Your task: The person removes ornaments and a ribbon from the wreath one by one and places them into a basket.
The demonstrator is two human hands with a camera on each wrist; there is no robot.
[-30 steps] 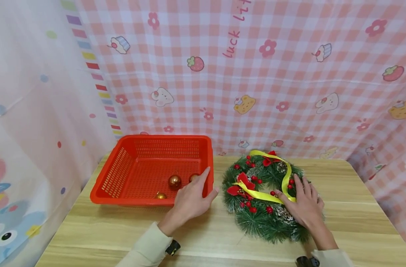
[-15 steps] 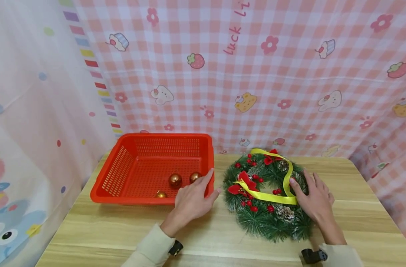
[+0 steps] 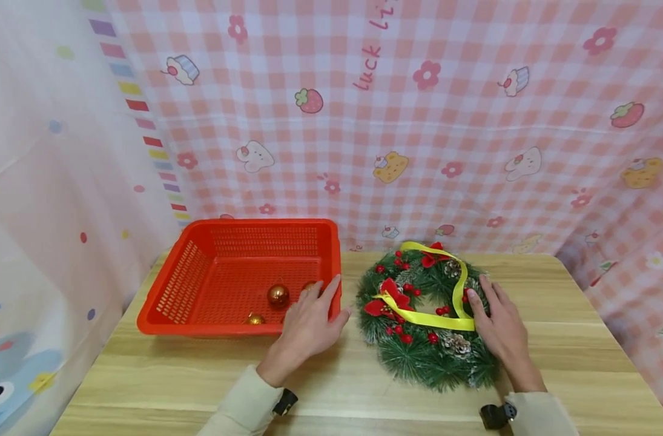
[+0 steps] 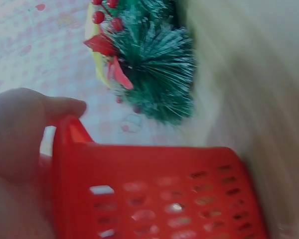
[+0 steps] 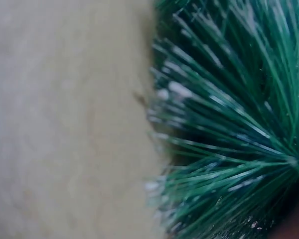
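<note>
In the head view, my left hand [image 3: 305, 330] rests over the near right corner of a red plastic basket [image 3: 173, 330]. Its fingers reach inside with the thumb outside the right rim; in the left wrist view the thumb [image 4: 65, 107] lies at the rim. Inside the basket are a copper-coloured bauble [image 3: 278, 295], a small gold one [image 3: 255, 318] and another partly hidden by my fingers. My right hand [image 3: 505, 327] touches the outer right side of a green Christmas wreath [image 3: 410, 360], thumb on the greenery, fingers extended along its edge. A yellow ribbon [image 3: 440, 321] lies across the wreath.
The wreath carries red bows [image 3: 388, 300], red berries and pine cones [image 3: 455, 343]. Basket and wreath stand side by side on a wooden table [image 3: 407, 415]. Behind them hangs a pink checked curtain [image 3: 358, 139], with a white patterned one [image 3: 64, 200] at left.
My right hand has shifted from over the wreath's right part to its outer right edge. The left hand stays at the basket corner. The head view has turned slightly.
</note>
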